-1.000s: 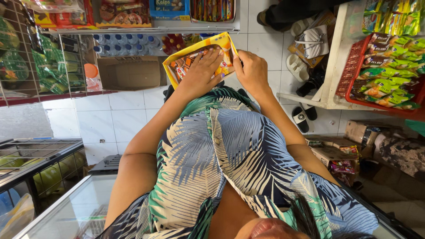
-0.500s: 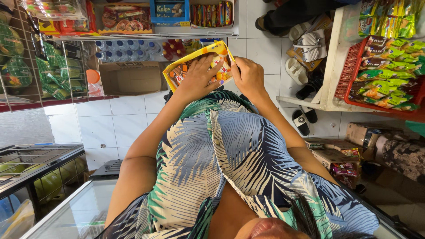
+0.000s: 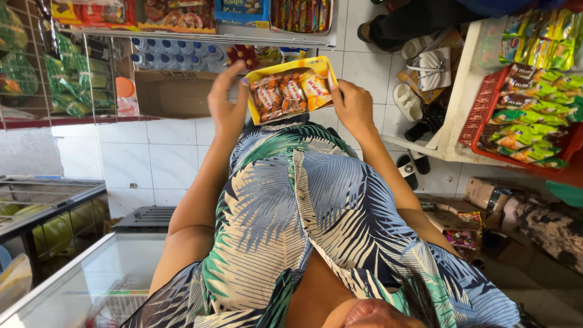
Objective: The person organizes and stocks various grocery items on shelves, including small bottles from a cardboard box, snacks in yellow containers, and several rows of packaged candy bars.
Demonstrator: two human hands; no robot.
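Underfoot, white square floor tiles with grey joints, running from the wire shelving to the far stall. At the middle top, a shallow yellow box of orange and red snack packets, held above the tiles in front of a leaf-print dress in blue, green and cream. Right hand against the box's right edge, fingers curled together around that rim, seemingly gripping it. Left hand at the box's left side, fingers spread apart and raised, one fingertip just at the near corner; firm contact with the box hard to tell. Directly beyond the box, an open brown carton on the floor and a row of clear water bottles under a white shelf edge. Above that edge, more trays of sweets and biscuits. Far left, a wire rack hung with green packets. Lower left, a glass-topped chest freezer with a sloping lid, and beside it a dark metal frame with green shapes behind glass. Right side, a white shelf unit carrying a red tray packed with green and yellow sachets. Near its foot, pale sandals, a white purse and dark slippers on the tiles. Top right, another person's dark trouser leg and sandalled foot. Lower right, cardboard and wrapped goods heaped on the floor.
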